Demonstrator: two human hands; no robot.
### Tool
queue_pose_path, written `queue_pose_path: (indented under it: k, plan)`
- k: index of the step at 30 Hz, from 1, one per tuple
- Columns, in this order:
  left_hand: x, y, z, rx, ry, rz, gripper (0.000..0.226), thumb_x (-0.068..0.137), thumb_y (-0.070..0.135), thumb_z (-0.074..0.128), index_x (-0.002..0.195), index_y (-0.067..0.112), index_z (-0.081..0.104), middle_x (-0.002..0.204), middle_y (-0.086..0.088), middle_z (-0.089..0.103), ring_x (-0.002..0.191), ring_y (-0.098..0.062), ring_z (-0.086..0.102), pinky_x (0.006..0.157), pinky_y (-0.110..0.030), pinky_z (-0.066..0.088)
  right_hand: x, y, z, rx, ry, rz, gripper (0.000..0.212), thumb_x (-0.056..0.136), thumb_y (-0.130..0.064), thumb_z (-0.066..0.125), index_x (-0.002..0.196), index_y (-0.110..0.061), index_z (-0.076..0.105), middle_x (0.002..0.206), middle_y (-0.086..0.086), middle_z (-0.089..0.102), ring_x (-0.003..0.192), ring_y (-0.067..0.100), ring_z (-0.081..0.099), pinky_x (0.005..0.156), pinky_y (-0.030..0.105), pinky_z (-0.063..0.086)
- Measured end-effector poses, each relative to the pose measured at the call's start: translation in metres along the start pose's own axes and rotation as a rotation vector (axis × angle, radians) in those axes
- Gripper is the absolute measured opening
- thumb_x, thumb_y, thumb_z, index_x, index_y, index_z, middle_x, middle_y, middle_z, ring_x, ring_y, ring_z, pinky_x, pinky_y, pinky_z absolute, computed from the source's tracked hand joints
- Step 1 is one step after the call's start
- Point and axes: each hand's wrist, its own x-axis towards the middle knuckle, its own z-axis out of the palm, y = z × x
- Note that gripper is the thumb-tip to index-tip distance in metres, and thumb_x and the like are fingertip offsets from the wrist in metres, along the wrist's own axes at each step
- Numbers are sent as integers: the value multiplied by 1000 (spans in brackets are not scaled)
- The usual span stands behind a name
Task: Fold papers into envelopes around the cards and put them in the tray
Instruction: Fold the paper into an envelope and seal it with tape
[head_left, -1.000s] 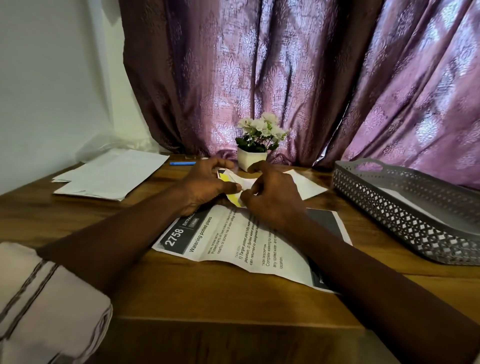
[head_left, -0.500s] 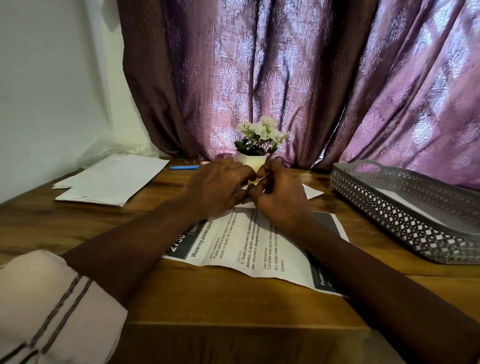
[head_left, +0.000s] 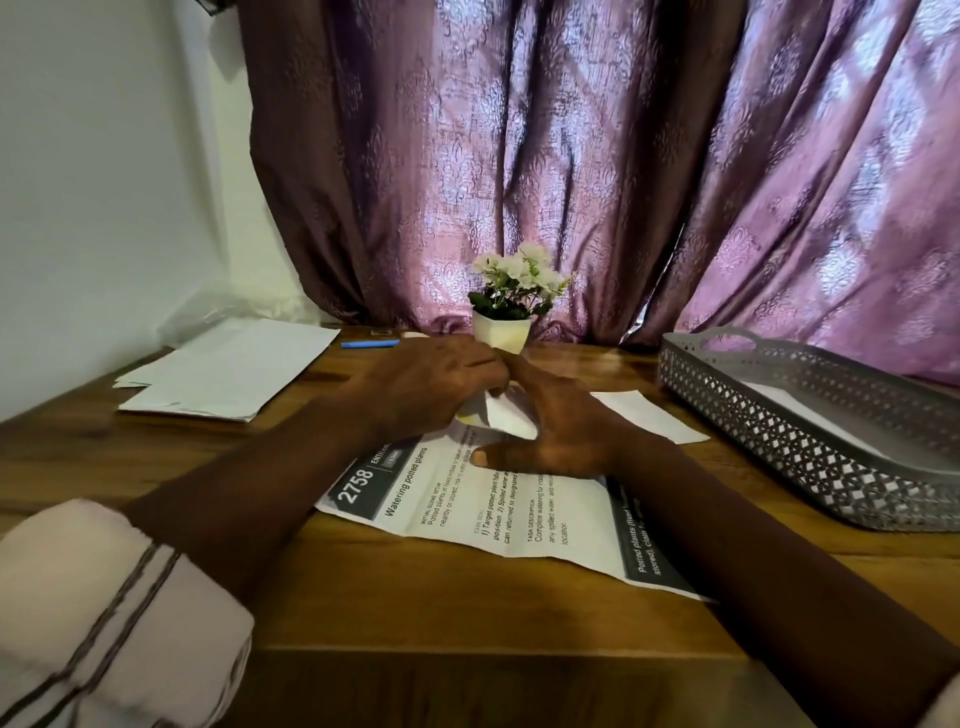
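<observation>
Lying on wooden table (head_left: 467, 618), paper (head_left: 462, 514); purple curtain (head_left: 571, 156) behind.

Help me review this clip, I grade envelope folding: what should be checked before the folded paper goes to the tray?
1. Folded paper under control: ok, left hand grips it, right hand presses it.
2. Card fully wrapped: cannot tell, hands hide it.
3. Tray has room: ok, some paper lies inside.
4. Way to tray: ok, only a flat loose sheet between.
5. Flower pot: not ok, very close behind the fingers.
</observation>
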Motion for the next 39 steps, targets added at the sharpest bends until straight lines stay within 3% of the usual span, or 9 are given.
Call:
queue_pose_path:
  k: [9, 15, 20, 24, 27, 30, 33, 36, 39]
  plan:
    - [-7, 1, 16, -47, -89, -67, 32, 91, 35, 70, 115, 15, 61, 115, -8, 67, 103, -27, 65, 86, -41, 54, 5, 1, 7, 15, 35, -48, 113, 69, -76, 76, 159, -43, 16, 144, -11, 57, 132, 15, 55, 107, 47, 47]
    - [-5, 3, 7, -6, 138, -145, 16, 87, 27, 60, 94, 13, 60, 90, -8, 61, 78, -30, 60, 65, -42, 48, 4, -5, 4, 109, -5, -4, 116, 69, -63, 84, 158, -38, 14, 148, -8, 51, 128, 14, 53, 107, 39, 48]
    - [-8, 5, 11, -90, 35, -142, 25, 80, 25, 71, 99, 15, 60, 95, -5, 65, 86, -23, 61, 73, -33, 43, 5, -6, 6, 71, 3, -33, 120, 68, -64, 84, 159, -38, 11, 147, -10, 53, 129, 12, 54, 107, 40, 48]
    - [-3, 2, 10, -130, 278, -372, 12, 83, 18, 62, 90, 10, 64, 85, -8, 67, 76, -29, 63, 66, -41, 51, 5, -5, 1, -31, 64, -35, 121, 68, -65, 84, 160, -36, 11, 150, -4, 51, 131, 16, 51, 107, 35, 43]
    - [-9, -6, 7, -208, 182, -421, 23, 85, 32, 65, 98, 13, 65, 93, -3, 67, 84, -23, 63, 71, -43, 53, 4, -6, -4, -183, 156, -60, 115, 70, -65, 81, 161, -29, 19, 146, 3, 56, 129, 23, 52, 108, 37, 39]
    - [-20, -15, 7, -411, 226, -697, 27, 88, 51, 67, 99, 26, 66, 94, 10, 70, 86, -11, 67, 77, -39, 56, -2, 3, -13, -251, 237, -35, 110, 70, -65, 79, 159, -32, 23, 144, 4, 57, 129, 25, 52, 111, 40, 39]
    - [-34, -21, 11, -564, 27, -873, 45, 83, 70, 61, 108, 33, 68, 101, 14, 73, 96, -9, 70, 88, -41, 57, -5, 18, -20, -236, 339, 8, 108, 68, -64, 82, 156, -33, 29, 145, 0, 56, 130, 23, 52, 108, 36, 39]
    - [-31, -14, 8, -381, -342, -782, 66, 85, 79, 56, 134, 34, 59, 121, 17, 65, 113, -9, 63, 95, -29, 49, -6, 27, -23, -170, 357, 56, 109, 68, -67, 82, 157, -32, 29, 151, -4, 50, 134, 20, 48, 110, 35, 36]
    - [-20, -14, 15, -217, -443, -772, 77, 84, 82, 52, 145, 35, 49, 138, 8, 62, 126, -18, 58, 103, -35, 44, -5, 29, -22, -144, 370, 52, 108, 68, -70, 80, 156, -32, 30, 150, -7, 50, 135, 18, 48, 114, 40, 38]
